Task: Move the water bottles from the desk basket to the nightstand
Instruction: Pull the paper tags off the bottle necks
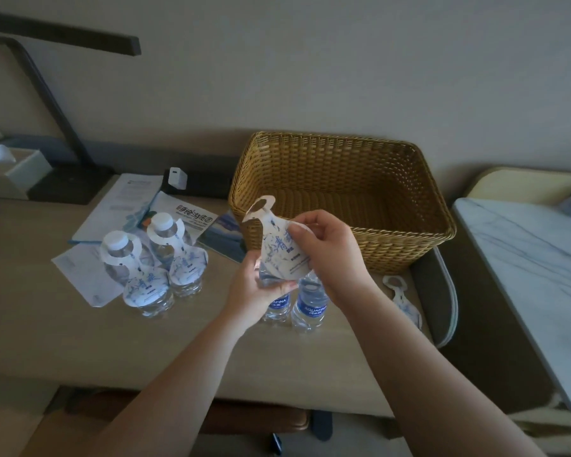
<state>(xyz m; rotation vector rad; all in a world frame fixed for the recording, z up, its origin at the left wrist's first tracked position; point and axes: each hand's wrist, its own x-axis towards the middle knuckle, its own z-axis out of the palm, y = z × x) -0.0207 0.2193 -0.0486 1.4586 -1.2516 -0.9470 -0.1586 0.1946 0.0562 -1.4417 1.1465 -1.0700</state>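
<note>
Four water bottles are seen upright on the tabletop [63,341], long axes vertical, caps up, none in the wicker basket [343,179]. No bottles are seen in the basket; only its woven floor and walls show.

Left pair: front-left bottle [136,275] and back-left bottle [175,255], just beside each other, white caps, each collared by a white paper neck tag with blue brush-style print; the tag text cannot be read.

Right pair: Aquafina bottle [310,308], blue label reading "AQUAFINA", and a second labelled bottle [277,306] touching it on its left, mostly hidden by the left hand [254,291].

A loose neck tag [277,245] is held above the right pair, hole end pointing up and left toward the basket. It is pinched at the lower edge by the left hand and at the upper right edge by the right hand [330,249]; both sets of fingers are curled on it.

Another tag [402,298] lies flat on the tabletop right of the bottles, beside the basket's front corner.

Behind the left pair a brochure [192,219] with large Chinese characters is laid over paper sheets [126,199]. A tissue box [7,173] sits far left. A marble-topped nightstand [524,265] stands right of the tabletop.
</note>
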